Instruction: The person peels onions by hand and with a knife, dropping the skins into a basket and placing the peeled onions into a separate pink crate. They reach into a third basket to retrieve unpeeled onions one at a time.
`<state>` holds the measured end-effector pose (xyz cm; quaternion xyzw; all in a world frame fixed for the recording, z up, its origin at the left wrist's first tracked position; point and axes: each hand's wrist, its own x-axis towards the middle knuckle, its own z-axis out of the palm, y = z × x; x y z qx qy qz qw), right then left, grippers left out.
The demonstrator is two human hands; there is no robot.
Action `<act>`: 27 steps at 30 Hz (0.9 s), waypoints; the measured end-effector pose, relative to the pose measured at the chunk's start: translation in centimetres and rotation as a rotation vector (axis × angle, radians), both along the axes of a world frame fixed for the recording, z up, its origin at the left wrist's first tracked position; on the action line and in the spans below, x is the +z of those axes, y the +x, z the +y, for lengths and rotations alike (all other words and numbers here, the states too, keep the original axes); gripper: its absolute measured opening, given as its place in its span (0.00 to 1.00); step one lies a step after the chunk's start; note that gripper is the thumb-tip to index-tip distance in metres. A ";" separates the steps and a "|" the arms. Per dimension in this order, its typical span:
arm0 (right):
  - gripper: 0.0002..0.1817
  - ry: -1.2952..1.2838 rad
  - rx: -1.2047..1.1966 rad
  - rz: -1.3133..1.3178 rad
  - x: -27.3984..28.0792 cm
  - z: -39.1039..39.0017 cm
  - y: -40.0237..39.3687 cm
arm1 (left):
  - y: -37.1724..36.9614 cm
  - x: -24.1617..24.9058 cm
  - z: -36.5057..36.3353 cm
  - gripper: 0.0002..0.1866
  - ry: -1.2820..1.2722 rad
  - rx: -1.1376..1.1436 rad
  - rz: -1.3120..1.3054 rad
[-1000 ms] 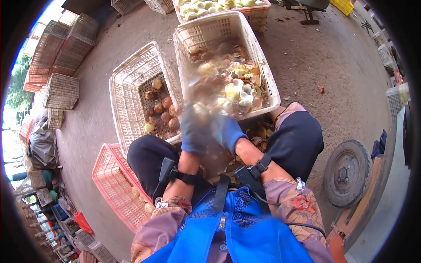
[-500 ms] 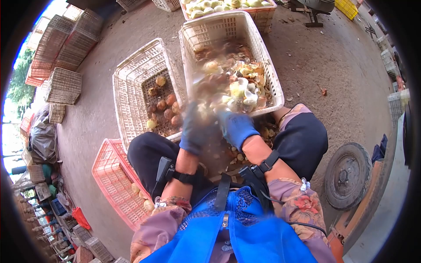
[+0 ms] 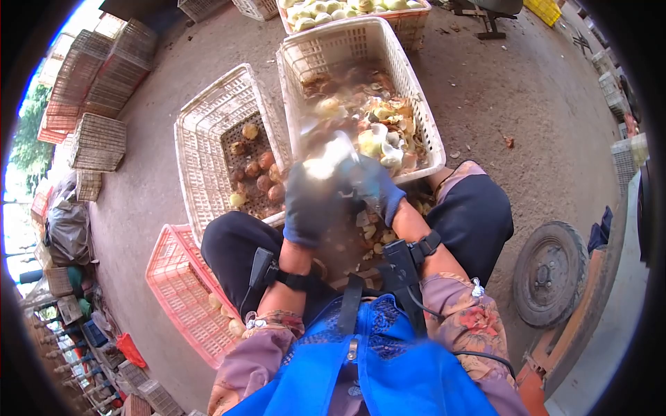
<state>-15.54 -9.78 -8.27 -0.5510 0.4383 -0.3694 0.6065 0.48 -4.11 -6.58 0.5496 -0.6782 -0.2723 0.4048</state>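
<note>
Nearest: blue vest (image 3: 409, 378), floral sleeves (image 3: 465, 315), dark straps with small boxes on both wrists. Dark-trousered knees (image 3: 239, 249) spread either side of the work. Pink crate (image 3: 182, 301) beside the wearer's left knee, a few pale onions (image 3: 225, 315) in it.

Both hands gloved, close together at the near edge of the middle crate. Left hand (image 3: 309, 204) closed on a pale onion (image 3: 321, 168) at its fingertips — outline smeared by a blurry patch. Right hand (image 3: 374, 188) just beside it, fingers bent inward; can't tell if it's gripping anything. Scraps (image 3: 371, 232) on the ground below, between the knees.

Just beyond the hands: white crate (image 3: 409, 73), loaded with brown skins and pale peel layers (image 3: 381, 142). To its left, another white crate (image 3: 198, 163), tilted in view, a handful of brown onions (image 3: 266, 163) on its floor.

Farther: crate of peeled onions (image 3: 322, 8) behind the middle one, wheel (image 3: 548, 274) off to the right, stacked crates (image 3: 100, 80) far left.
</note>
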 end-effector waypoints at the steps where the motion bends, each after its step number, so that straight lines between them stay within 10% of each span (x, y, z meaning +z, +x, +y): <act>1: 0.11 0.000 0.016 0.015 0.3 -0.2 0.0 | 0.4 -0.1 0.1 0.23 -0.001 0.000 -0.003; 5: 0.11 0.199 0.038 -0.103 1.0 0.6 0.0 | 1.1 -1.6 0.5 0.22 0.129 -0.009 0.032; 7: 0.12 -0.261 -0.047 -0.104 -1.6 0.8 0.7 | 0.9 -0.9 0.5 0.21 0.167 -0.006 0.156; 14: 0.13 -0.517 -0.184 0.224 3.6 1.5 0.6 | 1.4 2.7 1.3 0.21 0.351 0.050 0.125; 21: 0.13 -0.161 -0.284 0.417 -2.2 -2.1 -2.5 | -0.3 5.7 2.6 0.24 0.277 0.170 0.492; 27: 0.18 0.269 0.014 -0.628 3.8 2.4 -0.7 | 0.5 4.7 2.0 0.27 0.091 0.142 0.376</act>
